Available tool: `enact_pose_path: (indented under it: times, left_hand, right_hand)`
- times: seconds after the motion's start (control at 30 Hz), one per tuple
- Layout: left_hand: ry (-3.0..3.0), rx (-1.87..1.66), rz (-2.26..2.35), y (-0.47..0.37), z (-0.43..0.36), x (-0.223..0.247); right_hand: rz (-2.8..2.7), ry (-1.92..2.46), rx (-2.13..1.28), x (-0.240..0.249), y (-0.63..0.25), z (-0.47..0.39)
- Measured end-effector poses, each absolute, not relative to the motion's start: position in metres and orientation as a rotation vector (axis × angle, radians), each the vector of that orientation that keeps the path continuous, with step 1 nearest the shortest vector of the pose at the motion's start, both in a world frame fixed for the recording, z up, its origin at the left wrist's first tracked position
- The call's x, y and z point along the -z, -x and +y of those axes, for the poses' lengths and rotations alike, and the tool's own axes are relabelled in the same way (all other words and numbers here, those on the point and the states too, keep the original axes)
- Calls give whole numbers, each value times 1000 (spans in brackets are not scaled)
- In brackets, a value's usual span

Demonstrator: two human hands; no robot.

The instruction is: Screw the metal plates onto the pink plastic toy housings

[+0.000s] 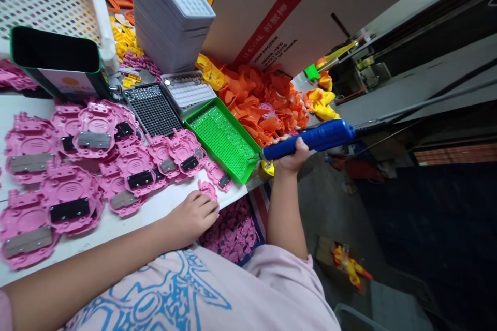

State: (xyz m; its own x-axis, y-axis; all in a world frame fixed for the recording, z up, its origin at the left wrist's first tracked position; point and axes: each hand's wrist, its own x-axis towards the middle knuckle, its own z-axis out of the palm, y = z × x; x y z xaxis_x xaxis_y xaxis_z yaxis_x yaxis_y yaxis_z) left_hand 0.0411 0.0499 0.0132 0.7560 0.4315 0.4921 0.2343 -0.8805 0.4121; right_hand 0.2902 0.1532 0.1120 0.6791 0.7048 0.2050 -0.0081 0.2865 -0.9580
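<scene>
My right hand (pixel 292 158) grips a blue electric screwdriver (pixel 310 139) held level, its tip at the near right corner of a green screw tray (pixel 222 139). My left hand (pixel 192 217) rests on the white table's front edge, fingers curled over a small pink plastic piece (pixel 208 190). Many pink toy shells (pixel 77 160) with black or grey battery covers lie spread over the table to the left of that hand.
A black screw tray (pixel 153 108) and a white one (pixel 188 89) sit behind the green tray. Orange parts (pixel 264 103) and yellow parts (pixel 320 101) are heaped under a cardboard box (pixel 295 10). Stacked grey trays (pixel 171 10) stand at the back. More pink pieces (pixel 233 232) lie in my lap.
</scene>
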Motion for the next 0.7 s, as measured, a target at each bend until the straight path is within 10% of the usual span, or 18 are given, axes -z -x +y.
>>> enact_pose_path:
  times: [0.7]
  left_hand:
    - [-2626, -852, 525, -41, 49, -13]
  right_hand:
    - [-728, 1202, -492, -109, -291, 158]
